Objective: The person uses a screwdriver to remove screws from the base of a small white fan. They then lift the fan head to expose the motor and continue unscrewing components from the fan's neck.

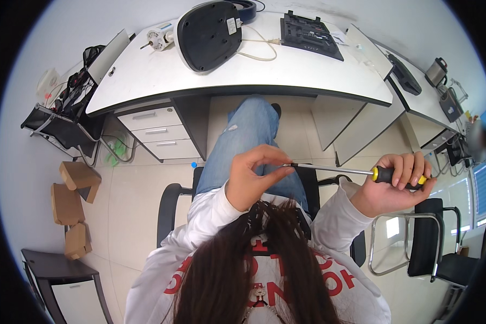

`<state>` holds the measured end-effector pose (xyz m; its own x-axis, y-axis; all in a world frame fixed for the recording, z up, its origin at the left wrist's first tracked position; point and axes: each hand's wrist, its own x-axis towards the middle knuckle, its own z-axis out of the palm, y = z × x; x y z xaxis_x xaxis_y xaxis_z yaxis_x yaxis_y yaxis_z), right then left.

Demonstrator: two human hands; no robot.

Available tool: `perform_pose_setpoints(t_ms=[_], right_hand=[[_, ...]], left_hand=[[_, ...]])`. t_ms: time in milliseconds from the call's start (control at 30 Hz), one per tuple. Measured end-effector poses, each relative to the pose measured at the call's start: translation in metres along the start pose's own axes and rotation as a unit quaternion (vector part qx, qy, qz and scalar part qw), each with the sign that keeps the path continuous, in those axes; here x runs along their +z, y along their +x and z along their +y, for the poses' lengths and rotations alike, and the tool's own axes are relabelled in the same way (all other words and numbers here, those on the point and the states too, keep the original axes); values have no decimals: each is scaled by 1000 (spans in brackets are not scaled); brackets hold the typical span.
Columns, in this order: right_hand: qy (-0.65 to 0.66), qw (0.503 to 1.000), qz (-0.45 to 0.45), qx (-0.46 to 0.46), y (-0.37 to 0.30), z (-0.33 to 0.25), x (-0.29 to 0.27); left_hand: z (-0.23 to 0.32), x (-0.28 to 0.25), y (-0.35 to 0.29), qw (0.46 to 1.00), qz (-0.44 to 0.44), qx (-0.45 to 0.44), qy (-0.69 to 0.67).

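Note:
A screwdriver (340,170) with a long metal shaft and a black and yellow handle is held level above my lap. My right hand (397,183) wraps its fingers around the handle. With thumb and forefinger, my left hand (256,175) pinches the dark tip at the other end of the shaft. Whether a small part sits on that tip is too small to tell.
On the white desk (146,81) ahead are a black-bottomed appliance base (209,38), a motor (159,38) and an open black tool case (310,36). A light cable (267,56) lies between them. Drawers (156,132) stand below left, cardboard boxes (67,204) on the left floor, a chair (426,243) at right.

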<state>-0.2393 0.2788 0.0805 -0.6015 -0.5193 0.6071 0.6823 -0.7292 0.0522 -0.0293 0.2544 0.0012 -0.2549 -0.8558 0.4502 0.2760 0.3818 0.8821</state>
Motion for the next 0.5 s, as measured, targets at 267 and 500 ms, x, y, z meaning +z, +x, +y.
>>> perform_pose_setpoints(t_ms=[267,500], right_hand=[[43,999,-23,-5,-4,-3,10],[-38,999,-23,-8,-18,16,8]], left_hand=[[-4,6,-6,976,19,-31,-215],[-3,-5,-11,948,32,-57,-311]])
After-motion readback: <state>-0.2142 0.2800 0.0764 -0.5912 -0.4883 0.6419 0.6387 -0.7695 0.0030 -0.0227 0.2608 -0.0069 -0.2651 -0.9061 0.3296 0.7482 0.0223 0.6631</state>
